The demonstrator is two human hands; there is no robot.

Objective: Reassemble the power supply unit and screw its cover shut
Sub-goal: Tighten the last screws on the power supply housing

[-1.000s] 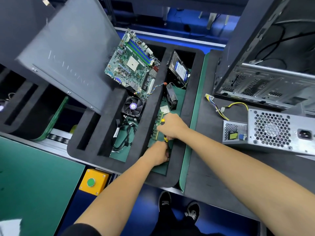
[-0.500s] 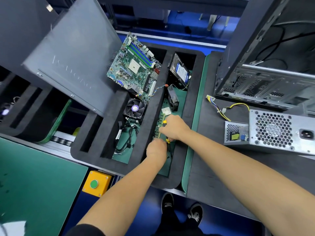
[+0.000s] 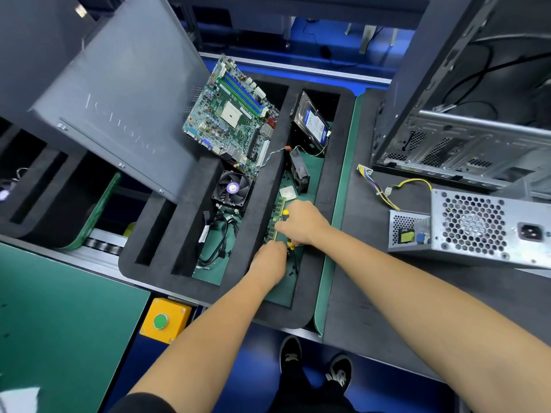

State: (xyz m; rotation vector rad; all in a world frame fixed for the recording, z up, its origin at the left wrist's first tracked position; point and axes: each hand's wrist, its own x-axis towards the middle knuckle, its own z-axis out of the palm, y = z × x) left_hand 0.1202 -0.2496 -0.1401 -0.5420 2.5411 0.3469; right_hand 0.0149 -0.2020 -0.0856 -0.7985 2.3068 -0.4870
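While both your hands reach into the right-hand slot of the black foam tray (image 3: 262,204), most of what they do is hidden. Your right hand (image 3: 301,223) is curled closed over a yellow-and-black screwdriver (image 3: 286,212); only the yellow butt above the knuckles and a yellow sliver below the palm show, the shaft and tip covered. Your left hand (image 3: 269,260) sits just below it, back toward the camera, fingers folded under; I cannot tell whether it grips anything or how far it is open. Small dark specks on the green slot floor beside it may be screws, too small to be sure.

A RAM stick (image 3: 275,220) stands on edge along the slot's left wall, its lower end behind your right hand. Farther up the slot: a CPU chip (image 3: 287,192), a small black fan (image 3: 299,171), a hard drive (image 3: 310,123) leaning upright.

Power supply unit (image 3: 477,229) lies well apart, on the dark mat to the right, one end uncovered with internals partly visible, its right edge cut off by the frame. Its wire bundle (image 3: 384,186) trails toward the open computer case (image 3: 462,144), also cropped.

Motherboard (image 3: 232,114) tilts against the tray, partly behind a grey side panel (image 3: 119,99). CPU cooler fan (image 3: 234,189) and black cables (image 3: 220,239) fill the middle slot.
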